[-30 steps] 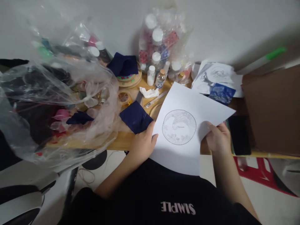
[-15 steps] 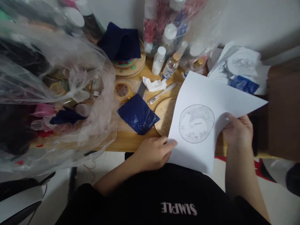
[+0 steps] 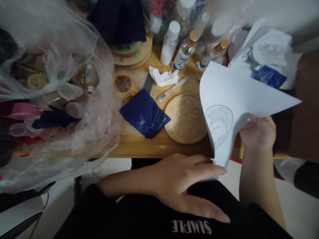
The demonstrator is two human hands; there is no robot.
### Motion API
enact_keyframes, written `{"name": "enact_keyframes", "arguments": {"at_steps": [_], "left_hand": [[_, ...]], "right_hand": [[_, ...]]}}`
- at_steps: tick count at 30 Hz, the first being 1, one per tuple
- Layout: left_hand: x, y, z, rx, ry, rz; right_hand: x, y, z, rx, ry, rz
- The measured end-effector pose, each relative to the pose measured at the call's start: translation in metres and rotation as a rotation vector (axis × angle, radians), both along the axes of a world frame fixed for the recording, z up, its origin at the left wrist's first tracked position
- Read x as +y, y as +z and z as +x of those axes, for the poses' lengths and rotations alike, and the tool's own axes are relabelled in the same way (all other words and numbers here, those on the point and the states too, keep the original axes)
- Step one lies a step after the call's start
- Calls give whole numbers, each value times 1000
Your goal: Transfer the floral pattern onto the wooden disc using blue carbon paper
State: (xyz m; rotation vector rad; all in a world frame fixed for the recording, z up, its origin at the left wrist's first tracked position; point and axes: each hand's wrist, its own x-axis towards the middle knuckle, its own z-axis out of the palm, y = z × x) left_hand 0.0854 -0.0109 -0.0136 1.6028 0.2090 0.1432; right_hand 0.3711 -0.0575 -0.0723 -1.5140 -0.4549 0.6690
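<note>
A white sheet of paper [image 3: 239, 89] with a round line drawing of a long-beaked bird on it is bent in the air over the table's right part. My right hand [image 3: 259, 132] pinches its right side between thumb and fingers. At the lower edge of the sheet is my left hand [image 3: 184, 179], fingers stretched out and thumb spread away; the fingers lie against or just behind the paper. Under the sheet's left edge, a round wooden disc [image 3: 185, 119] with a traced flower pattern lies flat. Dark blue transfer paper [image 3: 145, 114] overlaps the disc's left rim.
A pen [image 3: 175, 88] and crumpled tissue [image 3: 163, 77] lie behind the disc. Several bottles [image 3: 185, 51] stand at the back. An amber spool [image 3: 125, 85] sits beside the blue paper. Clear plastic bags [image 3: 97, 109] crowd the left; a brown box [image 3: 305, 109] stands right.
The sheet has shifted right and buckled, uncovering most of the wooden disc. My left hand has moved right and its thumb has spread. My right hand keeps its hold, slightly further right.
</note>
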Motion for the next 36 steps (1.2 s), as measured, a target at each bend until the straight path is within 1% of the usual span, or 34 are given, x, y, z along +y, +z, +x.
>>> {"name": "enact_keyframes", "arguments": {"at_steps": [4, 7, 9, 12, 15, 19, 25, 31, 36], "left_hand": [[-6, -1, 12, 78, -38, 229], [-10, -3, 19, 265, -22, 396], [-13, -4, 22, 372, -30, 453], [-15, -4, 24, 427, -70, 520], [-15, -4, 25, 484, -80, 587], [-15, -4, 25, 538, -81, 602], [-13, -8, 22, 555, -72, 574], [-8, -18, 12, 554, -30, 475], [-13, -25, 6, 525, -6, 411]], "right_hand": [[0, -1, -1, -14, -21, -10], [0, -1, 0, -13, -17, 1], [0, -2, 0, -3, -19, 19], [2, -1, 0, 15, -35, 34], [3, 0, -2, 43, -32, 42], [4, 0, -4, 63, -42, 59], [5, -1, -4, 50, -98, 23], [2, -2, 0, 40, -90, 17], [-3, -1, 1, 39, -71, 37]]}}
